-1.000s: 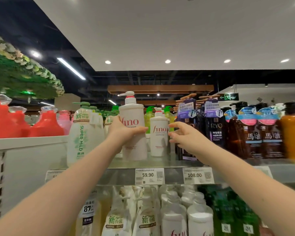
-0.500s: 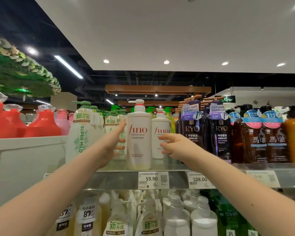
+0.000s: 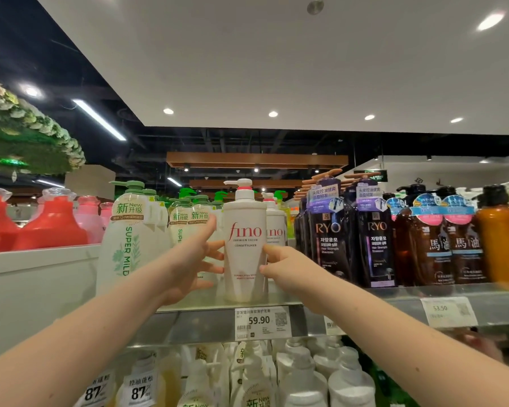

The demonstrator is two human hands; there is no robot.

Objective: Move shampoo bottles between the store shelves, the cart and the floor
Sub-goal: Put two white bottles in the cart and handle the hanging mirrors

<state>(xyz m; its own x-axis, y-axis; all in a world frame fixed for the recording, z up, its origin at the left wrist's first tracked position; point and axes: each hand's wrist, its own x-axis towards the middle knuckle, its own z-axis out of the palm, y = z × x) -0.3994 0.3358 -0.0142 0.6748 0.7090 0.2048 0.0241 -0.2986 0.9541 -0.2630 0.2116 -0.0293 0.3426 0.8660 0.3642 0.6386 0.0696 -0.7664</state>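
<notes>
Left hand (image 3: 193,261) is lying open, fingers spread, tips at the left flank of the Fino bottle (image 3: 244,259). Right hand (image 3: 282,267) is touching the right flank; grip not discernible.

Judgement: squaring is going best with light, low pressure from both sides.

Fino bottle is standing at the front edge of the shelf (image 3: 188,327), long axis vertical, spout pointing left, label facing outward.

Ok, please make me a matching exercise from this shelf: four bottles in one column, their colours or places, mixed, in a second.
Bottles:
1 front Fino bottle
2 Super Mild bottle
3 left RYO bottle
4 orange bottle

Descriptions:
A far right in view, black cap
B white, between the left hand and the right hand
C green pump, left of both hands
D dark, purple tag at the neck

Pairs: 1-B, 2-C, 3-D, 4-A
</notes>
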